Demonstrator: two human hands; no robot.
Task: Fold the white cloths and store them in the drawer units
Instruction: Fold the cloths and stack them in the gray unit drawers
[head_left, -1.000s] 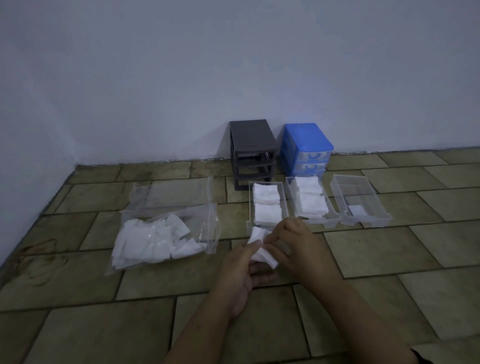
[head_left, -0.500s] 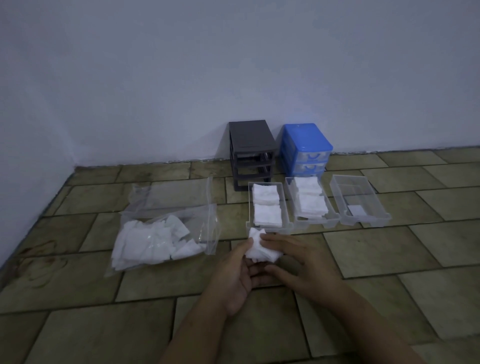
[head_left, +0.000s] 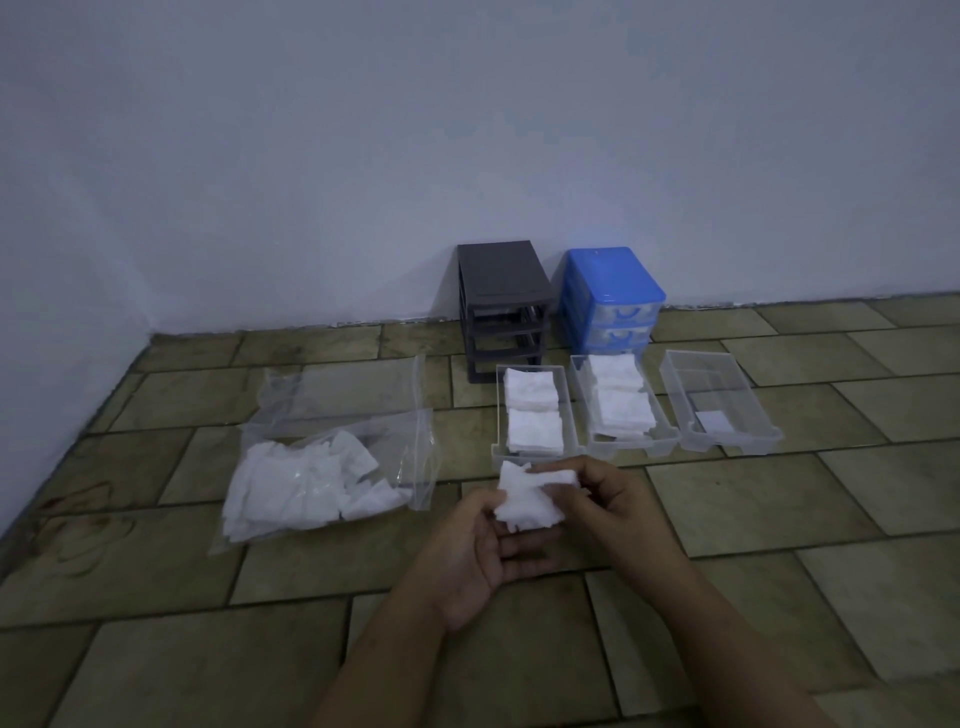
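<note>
Both hands held one white cloth (head_left: 530, 499) low over the tiled floor (head_left: 779, 571), just in front of the nearest clear drawer. The left hand (head_left: 475, 556) lay palm up beneath the cloth, its thumb pressed onto the cloth's left edge and its fingers cupped under it. The right hand (head_left: 608, 499) came in from the right, its fingers curled over the top of the cloth and pinching its upper right part. The cloth looked partly folded and rumpled, with a loose corner sticking up at its upper left.

Just beyond the hands stood three clear drawers side by side on the floor. The left drawer (head_left: 498, 415) held two stacks of folded cloths (head_left: 534, 415), one behind the other. The middle drawer (head_left: 582, 410) also held folded cloths (head_left: 621, 402) in two stacks. The right drawer (head_left: 748, 400) held only a small white square (head_left: 712, 422) near its front; what it was could not be told.

Behind the drawers, against the wall (head_left: 467, 130), stood a dark grey drawer frame (head_left: 501, 306) with open slots, and just beside it on the right a blue drawer unit (head_left: 608, 291) with two drawers showing in it.

To the left of the hands, well apart from the drawers, a clear plastic bag (head_left: 363, 410) lay on the floor with a heap of loose white cloths (head_left: 306, 483) inside it.
</note>
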